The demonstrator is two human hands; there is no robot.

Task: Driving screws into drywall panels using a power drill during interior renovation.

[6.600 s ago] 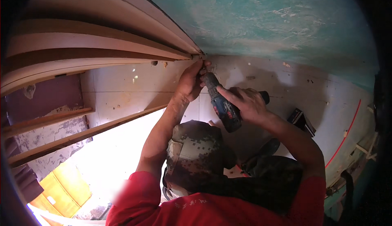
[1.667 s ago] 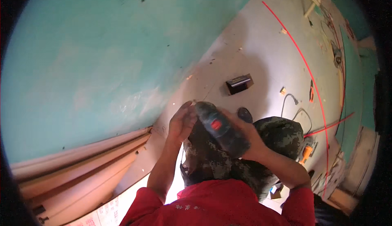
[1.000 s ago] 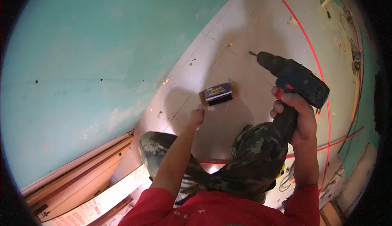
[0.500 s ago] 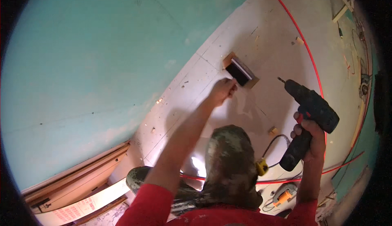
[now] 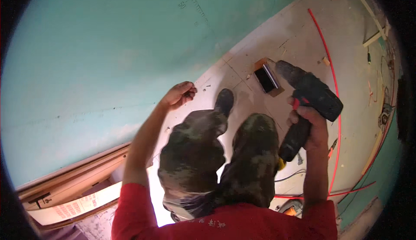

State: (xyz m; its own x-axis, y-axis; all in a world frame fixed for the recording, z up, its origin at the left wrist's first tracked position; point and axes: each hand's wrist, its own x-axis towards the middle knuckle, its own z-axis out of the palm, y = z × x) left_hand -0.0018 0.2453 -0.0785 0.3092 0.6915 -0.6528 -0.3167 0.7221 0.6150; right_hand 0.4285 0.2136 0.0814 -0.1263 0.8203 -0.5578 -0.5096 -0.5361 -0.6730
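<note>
My right hand (image 5: 313,121) is wrapped round the grip of a dark cordless drill (image 5: 318,93), held above the floor with its front toward the upper left. Its front end hangs over the floor beside a small open cardboard box (image 5: 275,91), which has a black inside and a pale strip along one edge. My left hand (image 5: 180,95) is raised near the foot of the green wall board (image 5: 108,62). Its fingers are curled and pinched together; a small dark thing may show between them, too small to name.
A red hose (image 5: 331,66) curves along the floor on the right. Timber strips (image 5: 372,37) and cables lie along the far right. Long boards (image 5: 78,183) rest against the wall at lower left. Beside my right leg, an orange tool (image 5: 289,212) is partly hidden. Small debris dots the floor.
My left hand has left the box and moved left toward the wall. The drill has shifted left and slightly up. My left leg and shoe have come forward into view.
</note>
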